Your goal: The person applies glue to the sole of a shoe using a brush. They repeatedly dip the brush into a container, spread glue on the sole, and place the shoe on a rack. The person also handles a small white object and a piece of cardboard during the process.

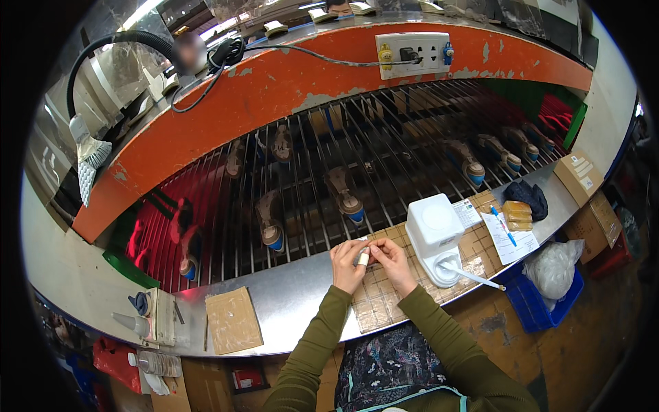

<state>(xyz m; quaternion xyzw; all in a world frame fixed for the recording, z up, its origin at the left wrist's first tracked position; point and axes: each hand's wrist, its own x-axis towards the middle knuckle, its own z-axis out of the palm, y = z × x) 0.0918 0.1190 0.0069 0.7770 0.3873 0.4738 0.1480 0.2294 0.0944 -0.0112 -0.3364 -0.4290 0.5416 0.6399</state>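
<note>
My left hand (347, 266) and my right hand (392, 261) meet over the near metal ledge, at the edge of a brown cardboard sheet (379, 299). The fingers of both are closed and pinched together at the tips. Whatever lies between them is hidden or too small to name. A white band (363, 259) shows at my left thumb, looking like a wrap of tape. Close to the right of my right hand stands a white plastic container (434, 223) on a rounded base, with a thin white tube (473, 275) reaching toward the ledge's front edge.
Beyond the ledge, shoe parts with blue ends (344, 192) lie on a conveyor of metal rods (309, 206). Right: paper with a blue pen (503, 225), yellowish blocks (517, 215), dark cloth (527, 197), blue crate (549, 309). Left: cardboard piece (233, 321). A brush (89, 154) hangs far left.
</note>
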